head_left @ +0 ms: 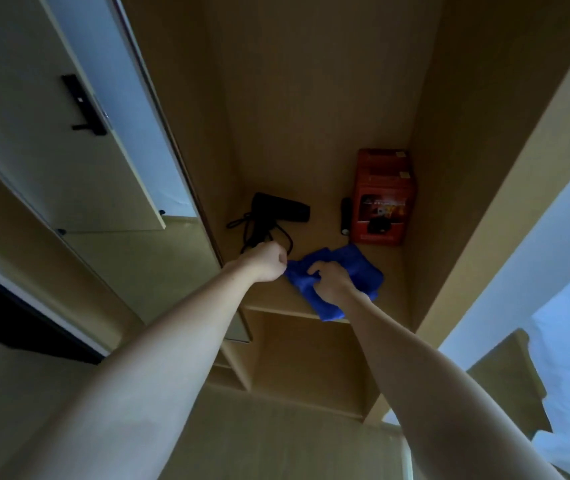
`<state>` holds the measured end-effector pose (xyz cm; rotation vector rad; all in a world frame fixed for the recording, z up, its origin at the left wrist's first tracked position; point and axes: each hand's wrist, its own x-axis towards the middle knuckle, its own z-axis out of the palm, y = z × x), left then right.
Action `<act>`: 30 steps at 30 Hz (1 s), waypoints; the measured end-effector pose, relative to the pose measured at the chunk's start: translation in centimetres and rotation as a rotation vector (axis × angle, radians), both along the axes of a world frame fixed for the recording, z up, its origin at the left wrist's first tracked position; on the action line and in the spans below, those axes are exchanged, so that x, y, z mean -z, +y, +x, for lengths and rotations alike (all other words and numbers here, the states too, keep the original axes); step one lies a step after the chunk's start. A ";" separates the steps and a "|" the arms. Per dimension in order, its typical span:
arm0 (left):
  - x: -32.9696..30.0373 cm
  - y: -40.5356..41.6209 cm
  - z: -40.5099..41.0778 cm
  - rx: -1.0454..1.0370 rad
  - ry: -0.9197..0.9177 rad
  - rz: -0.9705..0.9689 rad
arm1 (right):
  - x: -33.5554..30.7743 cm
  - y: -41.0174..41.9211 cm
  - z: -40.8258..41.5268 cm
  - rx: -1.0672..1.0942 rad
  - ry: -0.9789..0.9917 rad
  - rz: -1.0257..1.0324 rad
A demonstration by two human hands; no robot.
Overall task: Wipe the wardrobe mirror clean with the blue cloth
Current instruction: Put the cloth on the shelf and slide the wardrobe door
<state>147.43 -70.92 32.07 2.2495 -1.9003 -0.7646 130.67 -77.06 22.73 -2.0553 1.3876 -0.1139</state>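
Pinching the blue cloth (356,271) on the shelf (311,237), both hands grasp it; box (384,199) print unreadable.

Dim, shadowed interior; daylight from right; soft focus, wide-angle edge distortion.

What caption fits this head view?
Both hands, left hand and right hand, grip the blue cloth on a wardrobe shelf.

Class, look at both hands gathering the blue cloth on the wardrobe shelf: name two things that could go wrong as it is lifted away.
1. The left hand pinches the blue cloth right beside the hair dryer's cord; it might snag the cord and drag the dryer.
2. The cloth lies close to the black torch and red box; a sweeping pull by the right hand might knock them.
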 end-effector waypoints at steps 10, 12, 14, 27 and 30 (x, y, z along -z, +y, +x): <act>-5.4 7.4 4.4 -0.023 -0.008 0.089 | -10.5 6.7 7.9 0.004 -0.415 -0.219; -6.3 8.9 6.2 -0.042 -0.034 0.072 | -12.4 7.9 10.0 -0.047 -0.464 -0.218; -7.5 10.2 7.8 -0.070 -0.077 0.042 | -14.3 8.9 11.6 -0.085 -0.484 -0.220; -13.6 12.4 12.8 -0.138 -0.083 -0.188 | -18.8 10.1 14.2 -0.066 -0.376 -0.240; -14.2 13.0 13.3 -0.142 -0.076 -0.206 | -18.8 10.6 14.3 -0.041 -0.372 -0.248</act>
